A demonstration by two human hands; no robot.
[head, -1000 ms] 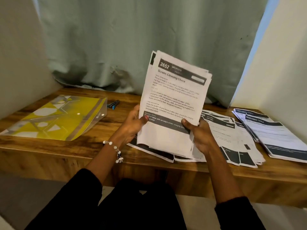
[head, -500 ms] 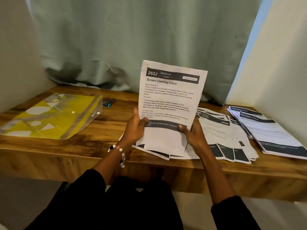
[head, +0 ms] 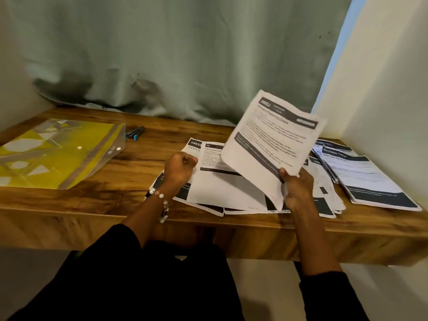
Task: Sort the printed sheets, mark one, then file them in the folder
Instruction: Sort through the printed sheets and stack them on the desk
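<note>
Right hand [head: 297, 189] grips a tilted sheet [head: 271, 144] (print blurred) above loose papers [head: 222, 191]; left hand [head: 179, 169] is clenched, empty.

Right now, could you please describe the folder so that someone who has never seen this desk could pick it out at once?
Start at the wooden desk in front of the grey-green curtain and look to its far left end. The folder lies flat there, well apart from the printed sheets, with two markers beside its far right corner. Unlike the black-and-white paper, it is glossy yellow plastic with pale geometric shapes.
</note>
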